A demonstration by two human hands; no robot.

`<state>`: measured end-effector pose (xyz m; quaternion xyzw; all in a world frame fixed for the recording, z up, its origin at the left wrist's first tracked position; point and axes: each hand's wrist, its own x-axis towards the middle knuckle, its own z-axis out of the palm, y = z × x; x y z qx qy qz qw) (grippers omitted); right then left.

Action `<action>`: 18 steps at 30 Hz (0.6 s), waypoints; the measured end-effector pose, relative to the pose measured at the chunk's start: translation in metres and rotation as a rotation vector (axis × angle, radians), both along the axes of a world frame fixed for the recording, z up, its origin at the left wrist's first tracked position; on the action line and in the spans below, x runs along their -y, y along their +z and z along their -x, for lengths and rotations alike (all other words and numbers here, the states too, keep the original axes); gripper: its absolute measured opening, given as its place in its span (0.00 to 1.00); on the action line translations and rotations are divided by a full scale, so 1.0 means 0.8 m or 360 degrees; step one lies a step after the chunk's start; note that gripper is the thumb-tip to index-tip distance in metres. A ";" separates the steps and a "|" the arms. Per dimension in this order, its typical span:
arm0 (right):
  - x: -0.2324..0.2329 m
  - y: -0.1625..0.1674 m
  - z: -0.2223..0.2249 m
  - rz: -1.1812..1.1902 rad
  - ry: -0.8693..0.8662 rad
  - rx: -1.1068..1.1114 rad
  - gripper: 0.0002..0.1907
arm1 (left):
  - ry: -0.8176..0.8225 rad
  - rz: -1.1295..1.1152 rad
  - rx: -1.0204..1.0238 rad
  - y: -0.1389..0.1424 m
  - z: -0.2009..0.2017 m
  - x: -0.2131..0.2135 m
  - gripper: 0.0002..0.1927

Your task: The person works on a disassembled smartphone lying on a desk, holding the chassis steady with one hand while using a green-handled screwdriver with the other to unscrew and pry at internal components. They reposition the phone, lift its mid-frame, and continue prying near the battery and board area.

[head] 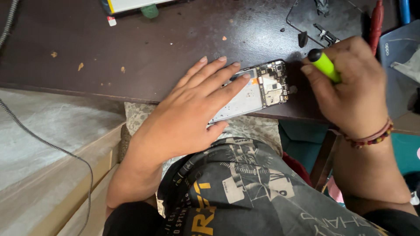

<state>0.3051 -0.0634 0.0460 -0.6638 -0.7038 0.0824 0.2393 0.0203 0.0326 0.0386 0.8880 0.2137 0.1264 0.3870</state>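
An opened phone (262, 89) lies on the dark table (144, 48) near its front edge, its circuit board bare at the right end. My left hand (192, 109) lies flat on the phone's left part, fingers spread, pressing it down. To the right of the phone, my right hand (350, 87) grips a bright green screwdriver (324, 65) with a black cap. The tool's tip is hidden behind the fingers. A beaded bracelet (372, 136) circles my right wrist.
A detached phone back cover (315, 15) with small loose parts lies at the table's far right. A red tool (376, 22) and a blue box (400, 61) sit beside it. A coiled grey cable (43, 142) runs across the light surface at left.
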 end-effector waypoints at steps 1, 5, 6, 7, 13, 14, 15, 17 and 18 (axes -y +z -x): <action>0.000 -0.003 0.002 -0.0005 0.0028 -0.0020 0.09 | -0.0005 -0.0002 -0.0002 0.000 0.000 0.000 0.40; 0.002 -0.013 0.016 0.0107 0.0044 -0.0042 0.08 | 0.0006 -0.0017 -0.0003 0.001 -0.002 0.001 0.39; 0.002 -0.014 0.016 0.0135 0.0047 -0.0044 0.07 | 0.0016 -0.0022 -0.0005 0.001 -0.002 0.003 0.39; 0.001 -0.016 0.018 0.0160 0.0049 -0.0042 0.07 | 0.0017 -0.0030 -0.0008 0.001 -0.002 0.003 0.39; -0.001 -0.021 0.017 0.0211 0.0068 -0.0112 0.08 | 0.0039 -0.0062 -0.0017 0.000 -0.006 0.006 0.37; 0.000 -0.021 0.016 0.0209 0.0079 -0.0104 0.08 | 0.0041 -0.0074 -0.0019 -0.001 -0.007 0.007 0.37; 0.001 -0.021 0.016 0.0171 0.0078 -0.0120 0.09 | 0.0044 -0.0085 -0.0023 0.000 -0.007 0.008 0.36; 0.005 -0.021 0.013 0.0088 0.0074 -0.0148 0.11 | 0.0062 -0.0110 -0.0032 0.000 -0.009 0.010 0.36; 0.008 -0.022 0.011 0.0064 0.0065 -0.0169 0.10 | 0.0071 -0.0120 -0.0040 -0.001 -0.010 0.012 0.36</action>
